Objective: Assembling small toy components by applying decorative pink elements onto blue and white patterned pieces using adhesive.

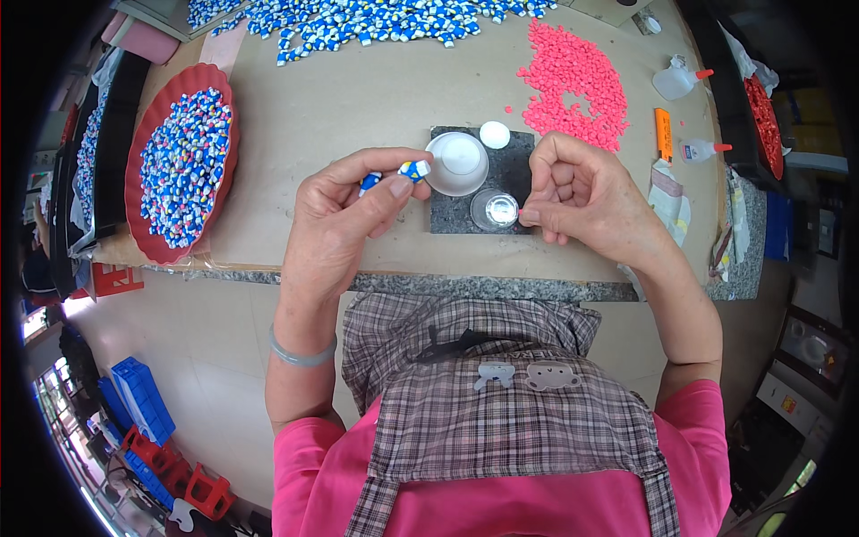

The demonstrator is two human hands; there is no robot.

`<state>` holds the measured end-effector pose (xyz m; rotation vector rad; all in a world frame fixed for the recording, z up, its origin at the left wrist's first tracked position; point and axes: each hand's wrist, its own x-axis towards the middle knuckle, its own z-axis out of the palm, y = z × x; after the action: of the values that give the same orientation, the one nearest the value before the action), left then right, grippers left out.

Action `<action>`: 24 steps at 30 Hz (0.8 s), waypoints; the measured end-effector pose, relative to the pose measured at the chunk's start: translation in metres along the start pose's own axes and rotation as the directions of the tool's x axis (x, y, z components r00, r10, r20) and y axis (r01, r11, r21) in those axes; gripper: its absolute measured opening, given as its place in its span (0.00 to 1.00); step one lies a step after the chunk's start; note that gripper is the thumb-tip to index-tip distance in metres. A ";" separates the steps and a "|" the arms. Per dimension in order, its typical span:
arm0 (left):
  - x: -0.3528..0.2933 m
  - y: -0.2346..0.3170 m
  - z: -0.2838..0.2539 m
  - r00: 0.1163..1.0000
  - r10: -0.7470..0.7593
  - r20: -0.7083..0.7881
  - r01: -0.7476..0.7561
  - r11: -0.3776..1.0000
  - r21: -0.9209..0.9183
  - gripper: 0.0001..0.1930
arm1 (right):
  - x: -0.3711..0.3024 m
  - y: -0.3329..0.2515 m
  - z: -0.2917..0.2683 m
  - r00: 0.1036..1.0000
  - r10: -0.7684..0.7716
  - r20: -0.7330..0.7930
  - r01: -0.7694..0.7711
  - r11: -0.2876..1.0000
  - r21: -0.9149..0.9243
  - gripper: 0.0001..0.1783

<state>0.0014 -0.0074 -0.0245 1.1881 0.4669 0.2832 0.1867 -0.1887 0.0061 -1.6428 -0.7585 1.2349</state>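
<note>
My left hand (pixel 335 210) pinches a small blue, white and yellow figure piece (pixel 414 170) between thumb and fingertips. Another blue piece (pixel 369 183) is tucked among its fingers. Over the right edge of a dark stone slab (pixel 447 217), my right hand (pixel 582 197) is closed in a pinch on a tiny pink piece (pixel 523 213). Beside those fingertips stands a small clear cup (pixel 483 213) with a shiny silvery inside. A white bowl (pixel 458 166) and a round white lid-like disc (pixel 494 135) sit on the slab's far part.
At left, a red scalloped tray (pixel 229 134) holds many small painted pieces. Blue-and-white pieces (pixel 367 22) spread along the far side, pink pieces (pixel 582 80) at far right. Red-tipped glue bottles (pixel 676 82) and an orange box (pixel 662 134) lie right. The granite table edge (pixel 501 286) runs nearest me.
</note>
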 end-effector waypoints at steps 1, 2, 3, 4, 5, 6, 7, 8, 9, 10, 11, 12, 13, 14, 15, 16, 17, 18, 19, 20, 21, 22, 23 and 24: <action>-0.001 0.002 0.001 1.000 -0.010 -0.007 0.011 0.999 0.047 0.11 | 0.000 -0.002 0.001 1.000 0.002 -0.009 -0.002 1.000 -0.022 0.14; -0.001 0.003 0.001 1.000 -0.020 -0.014 0.022 0.995 0.094 0.11 | -0.001 -0.003 0.002 1.000 0.004 -0.018 -0.005 0.999 -0.043 0.14; -0.002 0.002 0.002 1.000 -0.021 -0.015 0.022 0.995 0.092 0.11 | -0.001 -0.004 0.002 1.000 0.005 -0.016 -0.005 0.999 -0.044 0.14; -0.002 0.002 0.004 1.000 0.018 -0.015 -0.017 0.995 0.101 0.11 | -0.001 -0.005 0.003 1.000 -0.008 -0.023 0.006 0.997 -0.082 0.14; -0.003 0.001 0.005 0.998 0.057 -0.014 -0.055 0.992 0.110 0.11 | -0.001 -0.006 0.004 0.999 -0.021 -0.029 0.018 0.993 -0.119 0.14; -0.004 0.002 0.007 0.998 0.057 -0.015 -0.055 0.992 0.109 0.11 | -0.002 -0.008 0.004 0.999 -0.020 -0.029 0.017 0.993 -0.120 0.14; -0.006 0.005 0.009 0.999 0.049 -0.016 -0.046 0.991 0.123 0.11 | -0.003 -0.009 0.005 0.999 -0.028 -0.038 0.022 0.988 -0.150 0.14; -0.006 0.006 0.011 0.999 0.041 -0.017 -0.038 0.990 0.137 0.11 | -0.003 -0.010 0.006 0.998 -0.035 -0.048 0.026 0.983 -0.181 0.13; -0.006 0.004 0.012 0.999 0.041 -0.019 -0.038 0.990 0.137 0.11 | -0.003 -0.010 0.007 0.998 -0.035 -0.046 0.026 0.983 -0.181 0.13; -0.006 0.002 0.014 0.995 0.099 -0.006 -0.097 0.981 0.167 0.11 | -0.004 -0.010 0.008 0.996 -0.073 -0.043 0.062 0.971 -0.231 0.13; -0.006 0.001 0.015 0.987 0.157 0.008 -0.156 0.968 0.195 0.11 | -0.004 -0.011 0.008 0.993 -0.111 -0.037 0.097 0.955 -0.280 0.13; -0.006 0.000 0.015 0.988 0.157 0.008 -0.156 0.968 0.195 0.11 | -0.004 -0.011 0.009 0.993 -0.111 -0.037 0.096 0.955 -0.281 0.13; -0.006 0.000 0.016 0.980 0.198 0.029 -0.199 0.948 0.247 0.11 | -0.004 -0.013 0.009 0.994 -0.105 -0.034 0.088 0.943 -0.321 0.12; -0.005 0.001 0.017 0.970 0.237 0.052 -0.242 0.923 0.298 0.11 | -0.005 -0.014 0.010 0.995 -0.099 -0.031 0.081 0.929 -0.362 0.11; -0.005 0.001 0.018 0.970 0.237 0.051 -0.242 0.923 0.298 0.11 | -0.005 -0.015 0.010 0.995 -0.099 -0.031 0.081 0.929 -0.362 0.11; -0.006 0.002 0.019 0.968 0.246 0.051 -0.249 0.912 0.327 0.11 | -0.006 -0.015 0.010 0.993 -0.111 -0.030 0.091 0.918 -0.385 0.11; -0.007 0.002 0.020 0.966 0.255 0.051 -0.256 0.899 0.355 0.12 | -0.006 -0.016 0.011 0.992 -0.124 -0.029 0.101 0.907 -0.408 0.11; -0.007 0.004 0.022 0.966 0.255 0.051 -0.256 0.899 0.355 0.12 | -0.006 -0.015 0.010 0.992 -0.124 -0.028 0.102 0.907 -0.408 0.11; -0.008 0.005 0.024 0.966 0.256 0.049 -0.255 0.893 0.370 0.11 | -0.006 -0.013 0.009 0.994 -0.101 -0.030 0.087 0.949 -0.302 0.11; -0.009 0.006 0.026 0.966 0.256 0.047 -0.254 0.888 0.384 0.11 | -0.006 -0.012 0.007 0.997 -0.077 -0.028 0.070 0.979 -0.192 0.12; -0.010 0.006 0.028 0.965 0.258 0.047 -0.256 0.887 0.385 0.11 | -0.007 -0.013 0.006 0.997 -0.079 -0.028 0.072 0.979 -0.192 0.12; -0.012 0.006 0.029 0.969 0.244 0.048 -0.243 0.889 0.388 0.11 | -0.008 -0.016 0.004 0.998 -0.054 -0.012 0.053 0.997 -0.059 0.12; -0.012 0.007 0.031 0.972 0.231 0.049 -0.231 0.891 0.392 0.11 | -0.009 -0.017 0.003 1.000 -0.031 0.006 0.030 0.997 0.075 0.12; -0.012 0.006 0.033 0.971 0.232 0.051 -0.233 0.890 0.392 0.11 | -0.010 -0.016 0.002 0.999 -0.033 0.004 0.032 0.997 0.074 0.12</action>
<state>0.0069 -0.0379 -0.0066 1.6473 0.3886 0.4065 0.1821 -0.1901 0.0244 -1.5619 -0.7317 1.2310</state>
